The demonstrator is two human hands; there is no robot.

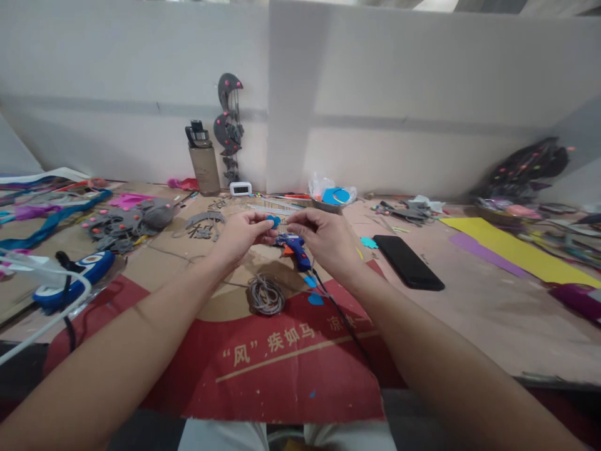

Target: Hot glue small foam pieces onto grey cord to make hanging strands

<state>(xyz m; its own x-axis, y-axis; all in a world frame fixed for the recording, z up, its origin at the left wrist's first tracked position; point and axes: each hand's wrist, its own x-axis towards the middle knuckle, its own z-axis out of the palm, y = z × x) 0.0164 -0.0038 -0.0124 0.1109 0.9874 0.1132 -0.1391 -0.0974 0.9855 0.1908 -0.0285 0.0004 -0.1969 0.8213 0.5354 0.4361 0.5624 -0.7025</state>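
Observation:
Between the fingers of my left hand (246, 235) is a small blue cut-out piece (273, 220) with a scalloped edge. Close on its right, my right hand (322, 235) has thumb and fingertips pinched together; what they hold, if anything, is too small to make out. Below the hands a blue glue gun (297, 249) with an orange trigger lies on the cardboard, its dark cord running toward me. A coil of grey cord (266, 294) sits nearer, and loose blue pieces (315, 299) lie to the right of it.
A black phone (408, 262) lies right of my hands, near yellow sheet (521, 250). Behind stand a bottle (204, 164), a small white clock (241, 189) and a bowl with blue pieces (334, 199). Grey felt shapes (129, 222) and a blue power strip (75, 282) are on the left.

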